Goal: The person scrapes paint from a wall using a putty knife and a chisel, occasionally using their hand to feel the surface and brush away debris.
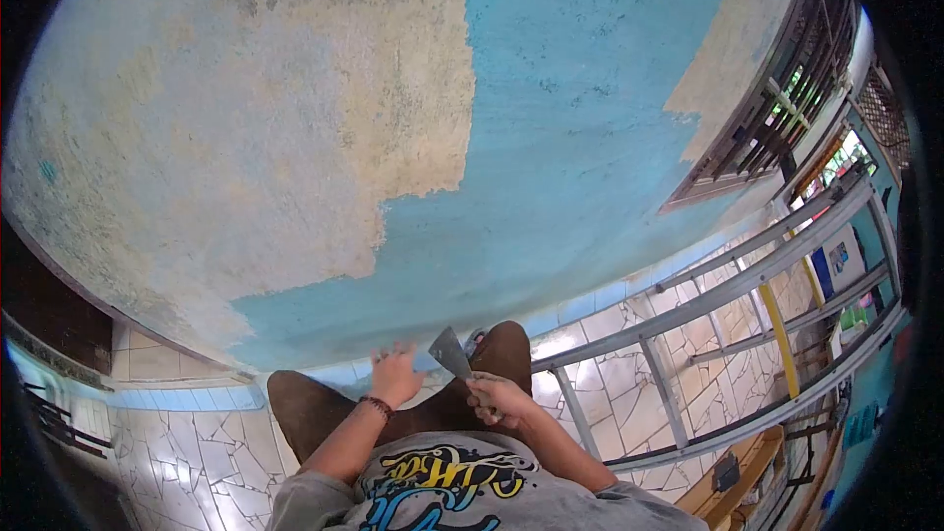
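"Starting at the far left, what do you see?"

"Pale floor [187, 462] with dark crazed lines, and above it the wall [551, 69], its left side a big patch [236, 138] of cream and grey with the paint gone."

"And next?"

"A bent left knee [295, 398] in brown cloth, then the left hand [394, 376], a dark bracelet [377, 407] at its wrist. Its fingers are apart and it holds nothing."

"Does it touch the wall?"

"It's up by the wall's foot, but I can't tell whether it touches."

"Where's the scraper?"

"Just right of that hand, between the knees as seen from above. The scraper [453, 355] has its wide blade tilted up and left, toward the wall; I can't tell if the edge meets it."

"Who has the handle?"

"The right hand [497, 399], with its fingers closed round it. The right knee [507, 354] is just beyond, and the grey shirt [442, 492] fills the space below."

"What's on the right?"

"Blue paint on the wall, then a metal ladder [664, 388] lying across the view with a yellow bar [779, 339] on it. Above it is a slatted window [787, 103], and below, a wooden shelf-like piece [752, 462] with a dark box [726, 473] on it"
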`<action>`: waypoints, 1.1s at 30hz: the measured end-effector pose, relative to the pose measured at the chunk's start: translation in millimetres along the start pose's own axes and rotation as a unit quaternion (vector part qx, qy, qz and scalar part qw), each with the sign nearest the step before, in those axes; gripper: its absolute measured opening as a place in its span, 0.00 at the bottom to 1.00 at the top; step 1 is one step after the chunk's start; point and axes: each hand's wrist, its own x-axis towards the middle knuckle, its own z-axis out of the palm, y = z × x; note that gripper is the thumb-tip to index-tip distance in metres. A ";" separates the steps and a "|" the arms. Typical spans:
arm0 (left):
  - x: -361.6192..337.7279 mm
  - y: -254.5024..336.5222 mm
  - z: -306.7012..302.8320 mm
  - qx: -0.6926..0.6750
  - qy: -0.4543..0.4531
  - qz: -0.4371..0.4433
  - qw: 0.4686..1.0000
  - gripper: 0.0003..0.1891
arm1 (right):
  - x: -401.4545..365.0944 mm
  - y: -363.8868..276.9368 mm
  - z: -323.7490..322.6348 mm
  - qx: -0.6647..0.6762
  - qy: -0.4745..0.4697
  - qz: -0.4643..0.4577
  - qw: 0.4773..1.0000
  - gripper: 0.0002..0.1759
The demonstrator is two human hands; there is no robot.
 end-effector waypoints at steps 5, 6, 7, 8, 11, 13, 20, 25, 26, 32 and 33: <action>-12.2 -5.0 -36.1 -0.140 0.066 -0.001 0.988 0.29 | -1.9 -23.5 -2.8 -0.295 0.050 -0.180 0.937 0.27; -10.0 1.7 -44.3 -0.199 0.087 0.014 0.976 0.29 | -7.3 -36.1 0.1 -0.395 0.074 -0.249 0.881 0.27; -9.4 14.4 -54.7 -0.224 0.123 0.040 0.966 0.28 | -4.5 -45.1 -3.4 -0.452 0.070 -0.350 0.818 0.26; -11.6 33.0 -65.8 -0.250 0.159 0.063 0.953 0.28 | -2.4 -54.5 -7.1 -0.504 0.064 -0.442 0.739 0.26; -9.2 75.5 -106.8 -0.178 0.291 0.170 0.925 0.27 | -63.8 -118.8 33.7 -0.560 0.101 -0.430 0.701 0.23; 0.4 88.6 -128.8 -0.112 0.349 0.223 0.903 0.26 | -99.5 -157.7 59.0 -0.569 0.092 -0.429 0.695 0.23; 28.3 83.7 -137.0 -0.200 0.378 0.267 0.864 0.17 | -123.2 -179.8 86.4 -0.417 0.105 -0.475 0.768 0.20; 13.9 82.3 -128.5 -0.297 0.313 0.255 0.865 0.19 | -88.8 -178.0 88.3 -0.321 0.021 -0.627 0.710 0.16; 10.5 85.4 -128.2 -0.298 0.308 0.260 0.865 0.17 | -79.2 -182.6 84.0 -0.331 -0.012 -0.662 0.672 0.15; 47.5 113.7 -172.0 -0.244 0.417 0.308 0.820 0.16 | -91.3 -225.7 108.9 -0.218 -0.268 -0.629 0.697 0.21; 57.5 125.0 -177.9 -0.232 0.478 0.310 0.788 0.17 | -97.6 -235.7 112.9 -0.212 -0.277 -0.641 0.683 0.23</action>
